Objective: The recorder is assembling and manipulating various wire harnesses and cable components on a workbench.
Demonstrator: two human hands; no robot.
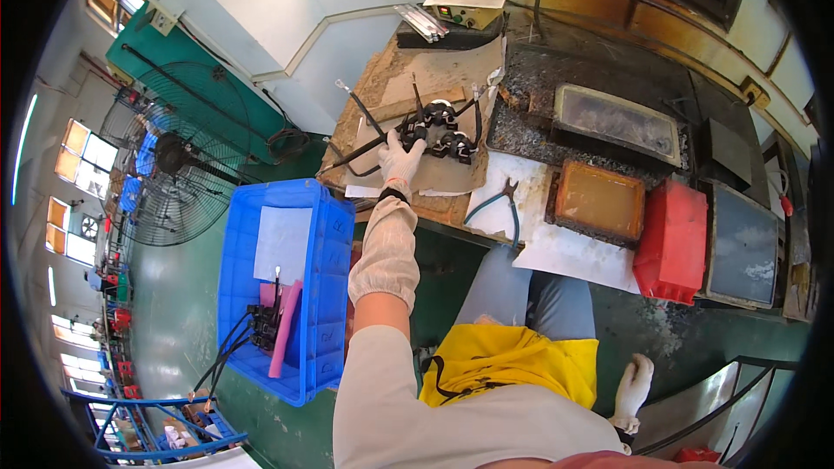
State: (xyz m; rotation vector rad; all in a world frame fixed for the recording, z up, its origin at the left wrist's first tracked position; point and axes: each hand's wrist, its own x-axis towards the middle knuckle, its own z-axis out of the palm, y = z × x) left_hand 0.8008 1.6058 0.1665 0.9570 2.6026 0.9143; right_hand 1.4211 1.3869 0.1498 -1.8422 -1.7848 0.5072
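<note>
My left hand [401,159], in a white glove, reaches over the left end of the workbench. Its fingers close on one of several black molded cable parts [452,143] grouped on a worn brown board [447,175]. Thick black cables [363,149] with metal ends stick out from these parts, to the left and upward. How the fingertips sit on the part is partly hidden by the hand. My right hand [634,386], also white-gloved, hangs low at my right side, away from the bench. Nothing shows in it, and its fingers cannot be made out clearly.
Blue-handled pliers [499,200] lie on white paper. Right of them are an amber-filled tray [599,202], a red bin [671,241] and a grey rectangular pot [617,124]. A control box [469,13] stands behind. At left are a blue crate [326,295] and a large fan [174,154].
</note>
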